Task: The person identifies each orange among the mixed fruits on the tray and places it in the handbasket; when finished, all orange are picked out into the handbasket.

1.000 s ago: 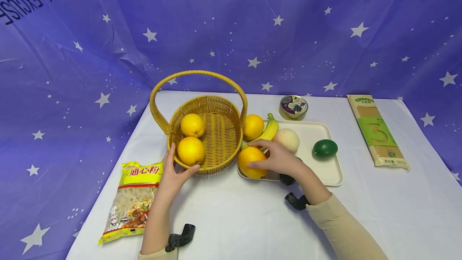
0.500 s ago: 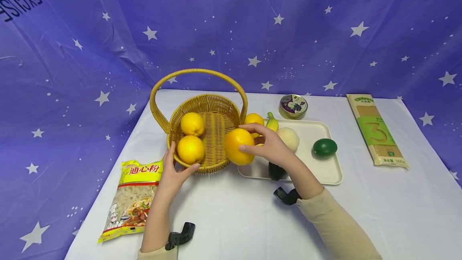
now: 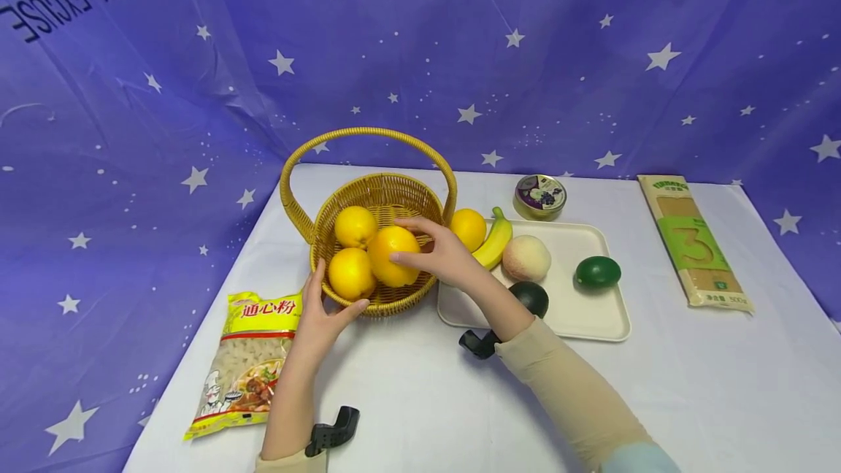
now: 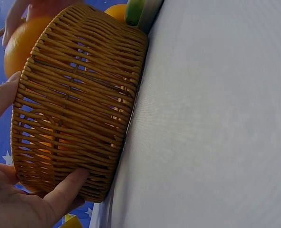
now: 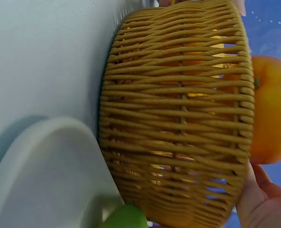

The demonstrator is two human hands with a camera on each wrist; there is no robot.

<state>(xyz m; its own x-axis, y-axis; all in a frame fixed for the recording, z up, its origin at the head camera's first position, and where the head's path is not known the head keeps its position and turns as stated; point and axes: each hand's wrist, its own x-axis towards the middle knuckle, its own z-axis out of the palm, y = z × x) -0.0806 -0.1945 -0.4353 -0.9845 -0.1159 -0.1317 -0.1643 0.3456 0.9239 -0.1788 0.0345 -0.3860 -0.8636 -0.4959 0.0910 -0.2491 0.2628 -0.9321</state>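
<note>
The work looks partway along. Two oranges, the upper orange (image 3: 355,227) and the lower orange (image 3: 351,274), sit in the left half of the wicker basket (image 3: 386,309), left of the middle of the frame. The third orange (image 3: 394,255) is pinched between the thumb and fingers of the right hand (image 3: 448,254), over the basket's opening; the right wrist view shows it standing above the rim, so it seems not yet set down. The left hand (image 3: 320,328) has its thumb spread from its fingers and grips the basket's lower left side, apparently steadying it.

Right of the basket, a fourth orange (image 3: 469,229) lies at the upper left corner of the tray (image 3: 565,321). A banana (image 3: 496,241), a peach (image 3: 526,259), a dark round fruit (image 3: 531,299) partly behind the right forearm, and a green fruit (image 3: 597,272) lie on that tray. If these are also meant for the basket, five fruits are left after the held one.
</note>
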